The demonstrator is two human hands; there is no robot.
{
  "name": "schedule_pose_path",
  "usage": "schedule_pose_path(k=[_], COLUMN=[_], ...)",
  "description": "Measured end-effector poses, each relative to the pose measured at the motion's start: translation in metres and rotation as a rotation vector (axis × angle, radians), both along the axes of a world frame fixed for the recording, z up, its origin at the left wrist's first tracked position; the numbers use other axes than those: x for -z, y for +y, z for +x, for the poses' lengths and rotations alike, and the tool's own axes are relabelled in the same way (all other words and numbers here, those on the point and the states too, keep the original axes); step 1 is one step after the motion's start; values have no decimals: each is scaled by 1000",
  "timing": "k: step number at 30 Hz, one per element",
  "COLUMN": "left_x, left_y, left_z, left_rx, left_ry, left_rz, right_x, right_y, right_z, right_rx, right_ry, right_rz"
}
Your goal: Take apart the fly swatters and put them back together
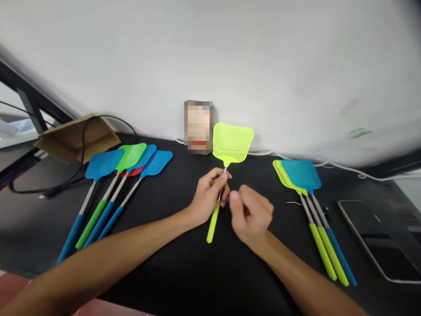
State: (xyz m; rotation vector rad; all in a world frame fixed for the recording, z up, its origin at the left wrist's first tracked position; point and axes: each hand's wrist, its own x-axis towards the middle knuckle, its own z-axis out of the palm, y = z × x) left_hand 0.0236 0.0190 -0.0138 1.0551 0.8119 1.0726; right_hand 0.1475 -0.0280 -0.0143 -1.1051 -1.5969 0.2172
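Observation:
My left hand (210,193) is closed round the metal shaft of a yellow-green fly swatter (233,142), just under its mesh head. The swatter stands tilted, head up, with its yellow-green handle (213,224) pointing down toward me. Close by on the right, my right hand (251,215) is curled into a loose fist, apart from the swatter; nothing shows in it.
On the black table (184,272), several blue, green and red fly swatters (105,164) lie fanned out at left. Two yellow-green swatters and a blue one (301,175) lie at right, beside a phone (378,239). Behind are a cardboard box (77,136), cables and a blurred-out upright object (198,125).

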Motion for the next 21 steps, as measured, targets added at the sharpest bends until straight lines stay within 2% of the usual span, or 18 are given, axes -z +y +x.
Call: schedule_pose_path(k=[3,5,7,12,15,21], left_x=[-1,-2,-4,-9,-8,-8], left_y=[-1,-2,-3,-3,-2,-3], left_z=[-1,-2,-3,-4,-5,-5], left_rx=[40,74,111,186,196,173], left_ry=[46,104,154,204,214,240], left_rz=[17,21,21,38,20,27], right_x=[4,6,7,6,8,11], right_y=[16,27,34,39,38,47], right_z=[14,17,17,19,20,23], right_rx=[149,137,64,-110,-119,-92], right_ry=[188,356,468,492,531,773], right_rz=[-199,-373,-477,-467,-467,-502])
